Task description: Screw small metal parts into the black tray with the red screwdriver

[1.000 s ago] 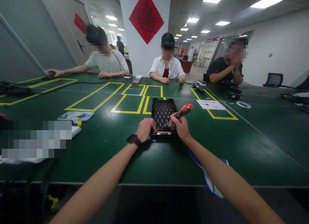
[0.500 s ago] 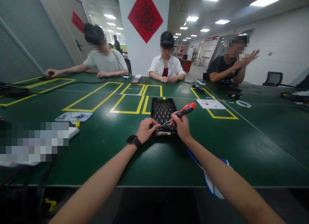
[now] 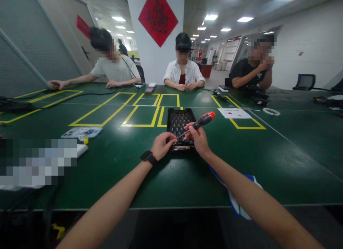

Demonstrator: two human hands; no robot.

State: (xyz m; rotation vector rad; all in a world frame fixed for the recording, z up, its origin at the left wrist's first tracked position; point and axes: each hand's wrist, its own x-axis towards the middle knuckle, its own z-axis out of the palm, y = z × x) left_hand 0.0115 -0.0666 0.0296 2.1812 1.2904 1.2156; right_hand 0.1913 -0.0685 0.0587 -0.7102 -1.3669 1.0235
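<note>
A screwdriver (image 3: 201, 121) with a black and red handle lies in the grip of my right hand (image 3: 198, 140), its shaft slanting down to the left. At the shaft's tip, the thumb and index finger of my left hand (image 3: 161, 146) are pinched together. Whatever sits between them is too small to make out. Both hands are over the near end of a black case (image 3: 181, 116), which holds rows of small pieces in slots. A pale strip (image 3: 181, 147) shows at the case's near edge. My left wrist wears a dark watch (image 3: 148, 157).
A phone (image 3: 81, 132) and a blurred white object (image 3: 81, 149) lie left on the green table (image 3: 128, 181). Under my right forearm is a blue and white item (image 3: 237, 202). A paper sheet (image 3: 234, 113) and a tape roll (image 3: 271, 111) lie right. Three people sit opposite.
My right hand and the screwdriver have shifted slightly left, and its fingers have changed position on the shaft side. My left hand stays at the tip. The person on the right has lowered their hands.
</note>
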